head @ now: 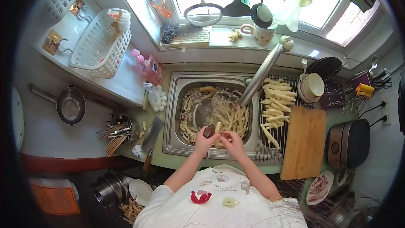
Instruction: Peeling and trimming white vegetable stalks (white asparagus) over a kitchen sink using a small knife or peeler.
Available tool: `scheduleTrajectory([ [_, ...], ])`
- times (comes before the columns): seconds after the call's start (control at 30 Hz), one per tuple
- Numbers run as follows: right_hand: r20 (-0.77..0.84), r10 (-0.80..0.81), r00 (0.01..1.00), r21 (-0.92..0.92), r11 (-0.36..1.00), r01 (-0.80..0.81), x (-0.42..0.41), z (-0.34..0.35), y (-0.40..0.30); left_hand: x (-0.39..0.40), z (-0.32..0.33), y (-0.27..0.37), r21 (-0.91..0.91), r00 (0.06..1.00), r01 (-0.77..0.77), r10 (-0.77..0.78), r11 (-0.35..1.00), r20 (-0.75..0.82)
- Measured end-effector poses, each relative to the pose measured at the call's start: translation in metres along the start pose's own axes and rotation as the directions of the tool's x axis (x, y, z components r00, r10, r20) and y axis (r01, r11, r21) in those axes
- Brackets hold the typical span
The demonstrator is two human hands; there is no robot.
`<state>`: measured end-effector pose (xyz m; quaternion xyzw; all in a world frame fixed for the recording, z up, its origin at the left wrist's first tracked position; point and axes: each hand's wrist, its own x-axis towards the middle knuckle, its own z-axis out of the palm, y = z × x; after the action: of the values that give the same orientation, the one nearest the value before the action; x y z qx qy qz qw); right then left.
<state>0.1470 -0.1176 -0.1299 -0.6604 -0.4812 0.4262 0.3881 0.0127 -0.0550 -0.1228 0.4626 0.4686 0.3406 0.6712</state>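
Both hands are over the near edge of a steel sink [169, 110] of cloudy water, unpeeled roots and peelings. My left hand [204, 141] holds a dark brown handle [209, 131], probably of a small knife or peeler; its working end is unclear. A short pale peeled root [218, 128] stands up between the hands, seemingly pinched by the left fingers. My right hand [231, 142] has its fingertips bent at the root's lower end; whether they grip it is unclear. Peeled pale roots [277, 101] lie on the steel rack right of the sink.
A faucet [262, 72] slants over the sink. A wooden cutting board [303, 142] lies right of the rack, stacked bowls [311, 85] behind it. Left of the sink are a cleaver [152, 134], a utensil holder [126, 129] and a pink soap bottle [152, 69]. A plate of sliced meat [319, 188] sits lower right.
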Motion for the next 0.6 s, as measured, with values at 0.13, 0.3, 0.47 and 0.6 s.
scheduleTrajectory([
  [0.13, -0.146, 0.065, 0.987, 0.317, 0.948, -0.015, 0.005, -0.009, -0.016, -0.006, 0.006, 0.014, 0.107, 1.000, -0.023, 0.022, 0.994, 0.015],
  [0.3, -0.036, 0.224, 0.974, 0.602, 0.783, -0.158, 0.008, -0.007, -0.029, -0.010, 0.011, 0.014, 0.057, 0.992, -0.125, 0.123, 0.991, 0.032],
  [0.47, -0.047, 0.206, 0.977, 0.566, 0.812, -0.144, 0.008, -0.004, -0.024, -0.013, 0.009, 0.011, 0.127, 0.987, -0.157, 0.151, 0.979, 0.056],
  [0.6, -0.140, 0.182, 0.973, 0.455, 0.885, -0.100, 0.007, -0.003, -0.023, -0.015, 0.009, 0.008, 0.225, 0.970, -0.242, 0.228, 0.944, 0.084],
])
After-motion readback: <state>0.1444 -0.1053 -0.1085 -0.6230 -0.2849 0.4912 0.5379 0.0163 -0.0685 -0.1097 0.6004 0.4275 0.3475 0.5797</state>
